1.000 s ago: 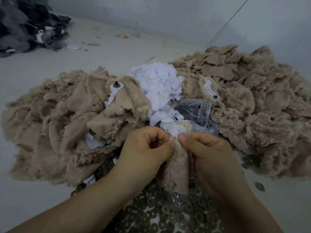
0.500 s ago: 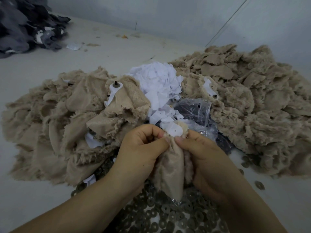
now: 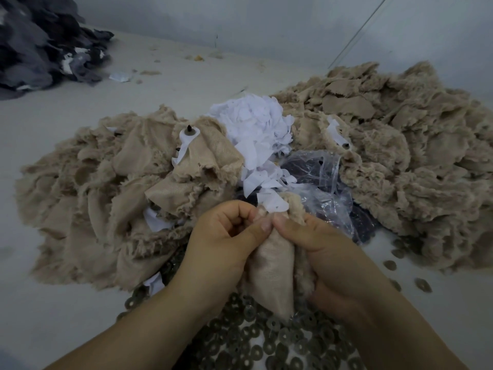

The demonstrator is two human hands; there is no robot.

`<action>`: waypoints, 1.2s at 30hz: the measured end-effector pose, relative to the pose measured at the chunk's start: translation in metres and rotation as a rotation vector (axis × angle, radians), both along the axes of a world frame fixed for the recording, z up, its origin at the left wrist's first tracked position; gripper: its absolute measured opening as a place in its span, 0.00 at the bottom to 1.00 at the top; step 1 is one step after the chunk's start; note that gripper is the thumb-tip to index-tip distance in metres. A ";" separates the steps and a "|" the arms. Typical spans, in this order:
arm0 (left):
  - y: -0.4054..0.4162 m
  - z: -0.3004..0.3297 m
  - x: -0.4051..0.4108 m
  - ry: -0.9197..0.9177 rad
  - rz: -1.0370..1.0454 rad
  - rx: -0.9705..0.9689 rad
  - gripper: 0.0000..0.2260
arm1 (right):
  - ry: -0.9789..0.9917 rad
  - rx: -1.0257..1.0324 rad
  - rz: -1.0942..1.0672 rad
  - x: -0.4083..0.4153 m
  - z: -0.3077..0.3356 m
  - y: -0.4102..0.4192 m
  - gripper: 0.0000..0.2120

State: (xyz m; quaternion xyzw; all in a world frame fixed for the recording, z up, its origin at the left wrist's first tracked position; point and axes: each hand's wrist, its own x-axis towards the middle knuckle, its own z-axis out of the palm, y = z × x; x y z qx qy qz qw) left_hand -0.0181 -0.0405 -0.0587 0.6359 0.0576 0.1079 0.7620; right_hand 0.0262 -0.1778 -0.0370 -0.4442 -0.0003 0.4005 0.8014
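Both hands hold one tan plush fabric piece (image 3: 272, 273) upright over a heap of grey washers (image 3: 266, 340). My left hand (image 3: 226, 244) pinches its top edge with thumb and curled fingers. My right hand (image 3: 325, 252) grips the same piece from the right, thumb pressed at the top next to the left thumb. A small white patch (image 3: 273, 202) sticks up at the top of the piece, just above the thumbs. What sits between the fingertips is hidden.
Tan plush pieces lie in a pile at left (image 3: 106, 198) and a larger pile at right (image 3: 400, 156). White patches (image 3: 253, 129) are heaped between them, beside a clear plastic bag (image 3: 320, 180). Dark grey fabric (image 3: 40, 41) lies far left. Loose washers (image 3: 422, 285) dot the table.
The thumbs have closed together at the top of the piece, and the fabric has shifted slightly lower and left between the hands.
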 end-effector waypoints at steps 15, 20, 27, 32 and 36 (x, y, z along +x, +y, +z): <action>0.005 -0.011 0.011 0.008 -0.022 -0.237 0.08 | 0.111 -0.063 -0.010 0.008 -0.012 0.002 0.14; 0.007 -0.014 0.011 -0.019 -0.004 -0.114 0.07 | 0.111 -0.058 -0.024 0.006 -0.017 0.004 0.15; 0.015 -0.015 0.011 0.013 -0.082 -0.273 0.06 | 0.086 0.104 -0.063 0.012 -0.017 0.001 0.22; 0.018 -0.013 0.011 0.039 -0.108 -0.333 0.04 | -0.027 0.011 -0.015 0.021 -0.020 -0.001 0.21; 0.019 -0.012 0.011 0.053 -0.107 -0.345 0.05 | -0.159 -0.025 0.091 0.024 -0.016 -0.011 0.14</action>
